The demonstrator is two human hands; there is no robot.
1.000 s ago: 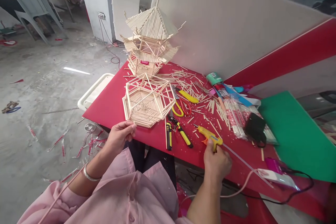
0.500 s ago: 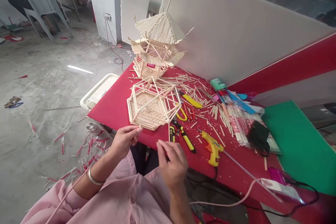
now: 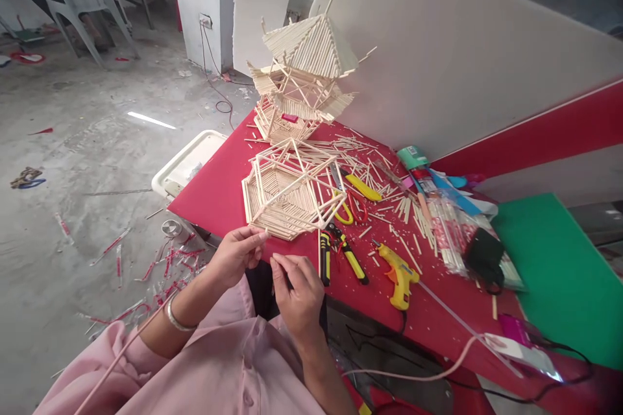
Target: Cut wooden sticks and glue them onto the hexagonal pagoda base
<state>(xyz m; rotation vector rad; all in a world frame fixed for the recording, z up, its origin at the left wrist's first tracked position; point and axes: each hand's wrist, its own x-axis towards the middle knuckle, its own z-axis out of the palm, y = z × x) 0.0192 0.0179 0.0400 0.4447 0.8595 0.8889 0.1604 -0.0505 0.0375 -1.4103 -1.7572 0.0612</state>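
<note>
At the near edge of the red table (image 3: pixel 214 198), my left hand (image 3: pixel 238 254) is pinched, with a small pale tip showing between thumb and finger; it could be a short stick. My right hand (image 3: pixel 298 288) is closed just to its right, thumb against fingertips, and whatever it may hold is too small to make out. Just beyond both hands lies a hexagonal frame of pale sticks (image 3: pixel 287 198) with a patterned stick base. Behind it stands a tiered stick pagoda (image 3: pixel 311 58) with a pointed roof.
Yellow-black pliers (image 3: pixel 353 262), a yellow glue gun (image 3: pixel 400 275), a yellow-handled cutter (image 3: pixel 363 188) and loose sticks (image 3: pixel 341 152) lie right of the frame. Packed sticks (image 3: pixel 450 227) and a green board (image 3: pixel 564 272) are farther right. A cable crosses my left arm.
My right hand has moved left, closer to my left hand. My left hand has shifted slightly right and up. The view has tilted a little, moving the pagoda to the right.
</note>
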